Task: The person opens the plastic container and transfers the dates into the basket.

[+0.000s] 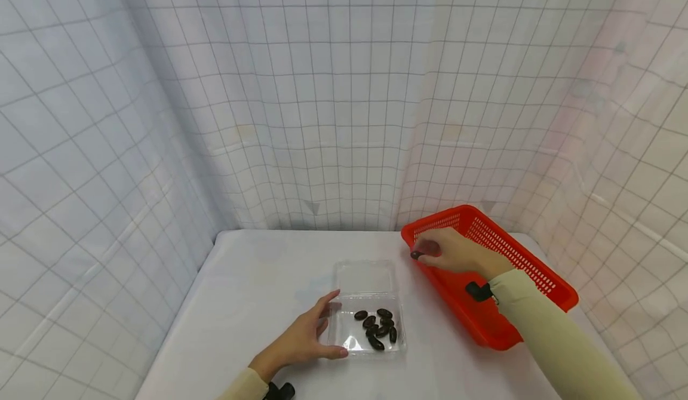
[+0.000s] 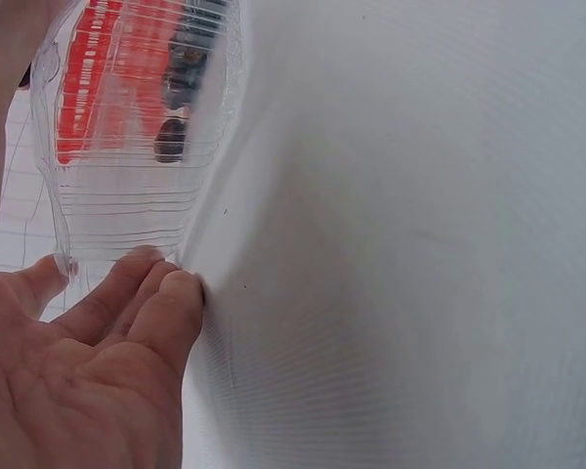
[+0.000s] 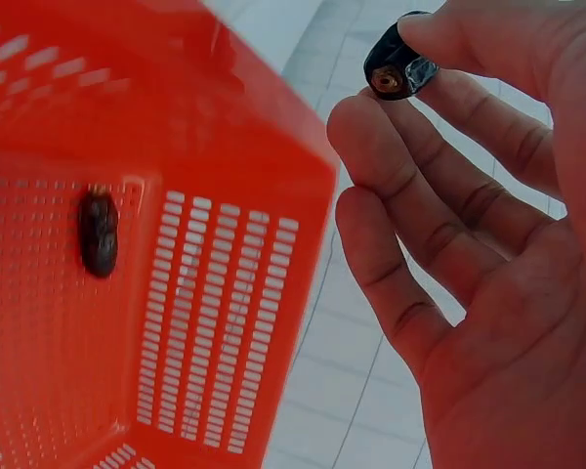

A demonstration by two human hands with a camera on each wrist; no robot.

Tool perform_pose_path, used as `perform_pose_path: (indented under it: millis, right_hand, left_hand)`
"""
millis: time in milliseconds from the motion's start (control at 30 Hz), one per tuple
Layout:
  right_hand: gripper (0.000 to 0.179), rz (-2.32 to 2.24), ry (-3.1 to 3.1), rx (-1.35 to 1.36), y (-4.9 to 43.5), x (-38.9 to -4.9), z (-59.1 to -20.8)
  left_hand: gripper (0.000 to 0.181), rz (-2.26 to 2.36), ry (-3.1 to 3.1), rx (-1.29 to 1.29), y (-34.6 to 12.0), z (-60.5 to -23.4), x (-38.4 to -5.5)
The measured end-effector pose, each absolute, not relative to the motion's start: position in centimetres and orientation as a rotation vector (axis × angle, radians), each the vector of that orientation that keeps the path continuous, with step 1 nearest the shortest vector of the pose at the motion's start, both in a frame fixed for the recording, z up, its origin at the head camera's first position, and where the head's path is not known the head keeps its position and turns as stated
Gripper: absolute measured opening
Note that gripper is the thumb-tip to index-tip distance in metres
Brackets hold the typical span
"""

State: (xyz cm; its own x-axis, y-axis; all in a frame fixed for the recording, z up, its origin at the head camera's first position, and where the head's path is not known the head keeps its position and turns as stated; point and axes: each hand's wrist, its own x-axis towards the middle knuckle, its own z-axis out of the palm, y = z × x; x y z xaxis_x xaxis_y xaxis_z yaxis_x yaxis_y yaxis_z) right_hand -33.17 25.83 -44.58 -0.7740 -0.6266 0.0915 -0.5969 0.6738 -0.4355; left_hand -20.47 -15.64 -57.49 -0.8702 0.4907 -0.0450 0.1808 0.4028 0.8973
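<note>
Here, date (image 3: 398,70) in right hand (image 1: 454,251), basket rim (image 1: 434,217) near, box (image 1: 349,330) across tabletop (image 1: 424,328) gap

Head: bright, diffuse light, cooler at left, warmer at right; gridded curtain (image 1: 344,89) looks stretched toward the side edges. Small hot spot on clear plastic clamshell (image 1: 344,335), lower centre. Left wrist: hazy, low contrast, soft grey shading on white tabletop (image 2: 420,195) mid-frame. Right wrist: right hand (image 3: 498,322) shaded, red plastic basket (image 3: 234,98) blurry at upper left
</note>
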Motion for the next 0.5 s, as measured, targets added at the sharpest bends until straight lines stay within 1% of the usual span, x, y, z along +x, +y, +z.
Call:
perform_pose_path:
  millis: [200,500]
  right_hand:
    - [0.016,-0.694,2.866,-0.925,27.5,-34.1,-44.1]
    - [0.019,-0.695,2.869,-0.85,29.6,-35.0,-44.9]
  left_hand:
    - [0.128,1.439,2.389,0.584,-15.6,-57.5,-20.4]
    - [0.129,1.428,2.385,0.587,-15.7,-57.6,-20.4]
